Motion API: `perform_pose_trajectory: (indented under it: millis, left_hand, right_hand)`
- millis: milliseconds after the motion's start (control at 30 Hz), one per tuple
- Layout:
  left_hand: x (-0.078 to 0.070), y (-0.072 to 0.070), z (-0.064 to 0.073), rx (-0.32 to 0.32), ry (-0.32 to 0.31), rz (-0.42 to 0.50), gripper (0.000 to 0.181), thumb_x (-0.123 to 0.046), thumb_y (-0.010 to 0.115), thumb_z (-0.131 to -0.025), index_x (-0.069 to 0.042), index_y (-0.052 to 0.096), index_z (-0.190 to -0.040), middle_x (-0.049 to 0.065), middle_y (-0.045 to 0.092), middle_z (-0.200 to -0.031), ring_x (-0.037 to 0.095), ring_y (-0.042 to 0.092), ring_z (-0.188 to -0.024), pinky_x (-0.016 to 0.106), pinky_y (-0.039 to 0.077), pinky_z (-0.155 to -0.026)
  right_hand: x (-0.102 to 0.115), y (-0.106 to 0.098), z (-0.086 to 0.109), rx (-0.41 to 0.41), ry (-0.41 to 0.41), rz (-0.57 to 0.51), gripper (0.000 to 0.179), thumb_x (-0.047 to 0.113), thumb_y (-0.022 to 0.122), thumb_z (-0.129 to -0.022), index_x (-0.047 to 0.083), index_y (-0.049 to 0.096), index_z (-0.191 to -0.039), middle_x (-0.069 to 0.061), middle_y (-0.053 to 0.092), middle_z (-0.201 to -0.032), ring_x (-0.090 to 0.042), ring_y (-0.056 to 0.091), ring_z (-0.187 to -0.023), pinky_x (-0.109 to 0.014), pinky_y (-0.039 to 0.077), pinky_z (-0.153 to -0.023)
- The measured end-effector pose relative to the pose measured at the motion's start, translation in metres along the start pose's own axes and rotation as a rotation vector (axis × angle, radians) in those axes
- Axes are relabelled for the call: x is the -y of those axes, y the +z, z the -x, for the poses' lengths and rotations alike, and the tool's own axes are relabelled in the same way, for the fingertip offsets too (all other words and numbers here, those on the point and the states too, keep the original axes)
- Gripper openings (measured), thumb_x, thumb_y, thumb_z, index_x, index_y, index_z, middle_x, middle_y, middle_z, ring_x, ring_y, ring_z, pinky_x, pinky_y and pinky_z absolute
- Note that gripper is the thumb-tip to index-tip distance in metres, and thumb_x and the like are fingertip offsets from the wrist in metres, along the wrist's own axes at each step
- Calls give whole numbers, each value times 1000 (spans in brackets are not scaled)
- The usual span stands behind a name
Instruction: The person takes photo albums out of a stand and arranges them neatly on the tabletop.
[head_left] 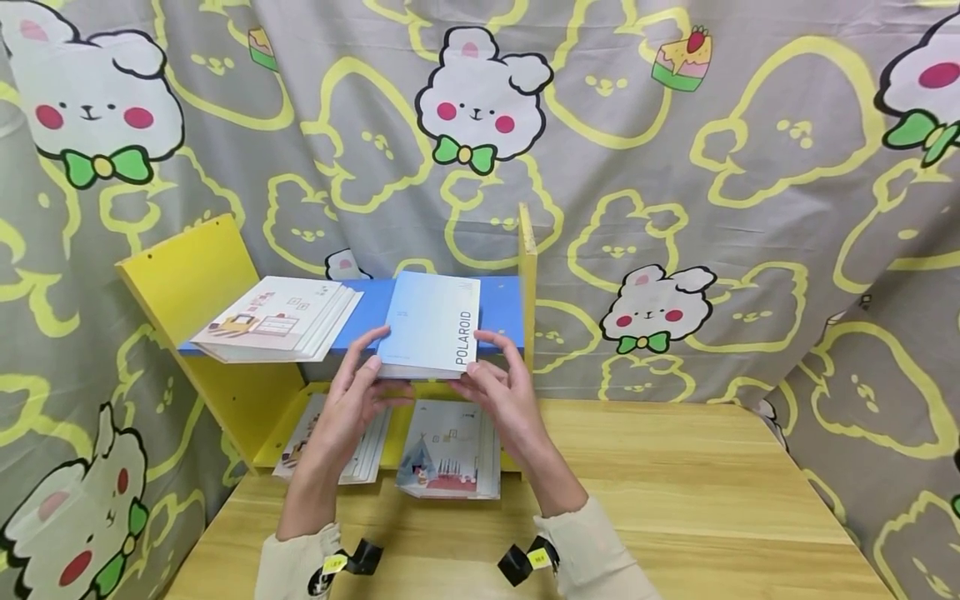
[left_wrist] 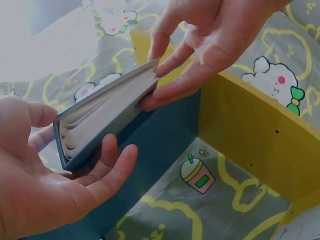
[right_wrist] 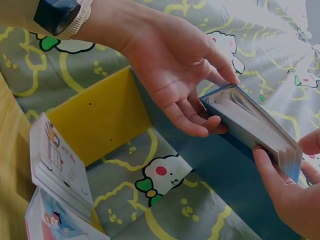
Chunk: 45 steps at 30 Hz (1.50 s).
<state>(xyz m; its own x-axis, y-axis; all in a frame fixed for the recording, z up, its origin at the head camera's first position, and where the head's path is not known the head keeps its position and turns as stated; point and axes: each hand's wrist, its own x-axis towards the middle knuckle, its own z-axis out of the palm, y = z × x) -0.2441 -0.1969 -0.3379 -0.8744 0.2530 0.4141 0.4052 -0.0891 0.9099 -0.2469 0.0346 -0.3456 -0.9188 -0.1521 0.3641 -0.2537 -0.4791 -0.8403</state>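
Observation:
Both hands hold a light blue photo album (head_left: 429, 321) with POLAROID printed along one side of its cover. My left hand (head_left: 358, 402) grips its left edge and my right hand (head_left: 504, 398) the right edge, thumbs near its front corners. The album overlaps the blue upper shelf (head_left: 371, 310) in the head view. Its pale page edges (left_wrist: 107, 107) face the left wrist camera, and fingers of both hands reach under it. Left of it, a stack of white illustrated albums (head_left: 273, 317) lies on the same shelf, jutting past the front edge.
Yellow side panels (head_left: 191, 267) bound the shelf unit. Below, another white stack (head_left: 371, 446) and albums with a tent picture (head_left: 442, 450) lie on the yellow bottom board. The unit stands on a wooden table (head_left: 675, 483), before a grey patterned curtain (head_left: 637, 108).

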Motion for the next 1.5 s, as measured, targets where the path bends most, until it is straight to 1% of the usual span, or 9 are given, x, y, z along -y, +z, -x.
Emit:
perform_pose_trajectory:
  millis: [100,200,500,833,933,1033,1200,1300,1500]
  left_hand:
    - [-2,1,2,2,5,40,49,-30,38,-113,-19,28,-160,21,43,-135,25,63,-103,41,60,-91]
    - [-3,2,3,-8,18,58,48,-25,41,-113,-15,32,-158,18,39,-138,27,59,-113,41,58,-94]
    - [7,1,17,-7,107,63,46,-14,41,-112,-4,33,-156,20,40,-142,26,54,-123,35,54,-99]
    - [15,1,33,-35,135,10,47,-6,43,-110,-4,36,-156,23,41,-142,24,51,-132,27,46,-108]
    - [17,2,38,-35,139,4,47,-4,44,-109,-3,37,-155,26,41,-142,28,48,-136,26,44,-110]
    - [17,2,42,-40,131,-3,47,-4,45,-108,-4,38,-154,25,38,-148,35,38,-144,25,41,-113]
    - [20,2,51,-48,108,-45,48,-4,47,-108,-6,38,-155,15,25,-162,41,11,-153,19,33,-115]
    - [23,2,55,-37,124,-70,49,0,47,-106,-4,39,-154,16,25,-163,43,12,-153,19,32,-115]
    - [28,5,55,9,165,-75,49,4,50,-103,-1,41,-151,22,38,-155,34,34,-148,26,38,-115]
  right_hand:
    - [-1,-1,3,2,-23,-9,49,-1,53,-102,11,44,-148,-29,62,-131,-31,68,-113,-44,56,-99]
    - [-2,-2,6,3,-38,-19,51,-4,54,-100,10,45,-148,-30,60,-132,-32,67,-115,-44,55,-100]
    - [-12,-7,17,30,-64,13,52,-5,55,-100,9,46,-149,-26,58,-138,-29,64,-118,-43,55,-100]
    - [-20,-13,27,72,-106,88,51,-3,54,-99,11,47,-147,-23,56,-140,-36,62,-120,-43,54,-102]
    - [-22,-16,32,89,-107,98,51,-3,55,-100,10,45,-149,-24,54,-141,-37,62,-121,-44,53,-103]
    - [-23,-17,36,101,-113,99,52,-2,56,-100,9,44,-150,-26,54,-141,-37,62,-122,-45,53,-103]
    - [-24,-18,42,124,-126,110,53,-2,56,-100,8,42,-150,-27,53,-141,-37,61,-122,-46,54,-102]
    - [-25,-21,45,136,-125,119,54,-3,57,-100,8,42,-151,-27,52,-142,-36,61,-123,-45,54,-101]
    - [-23,-31,53,131,-142,168,54,-2,59,-101,7,42,-151,-26,53,-143,-32,61,-125,-41,55,-101]
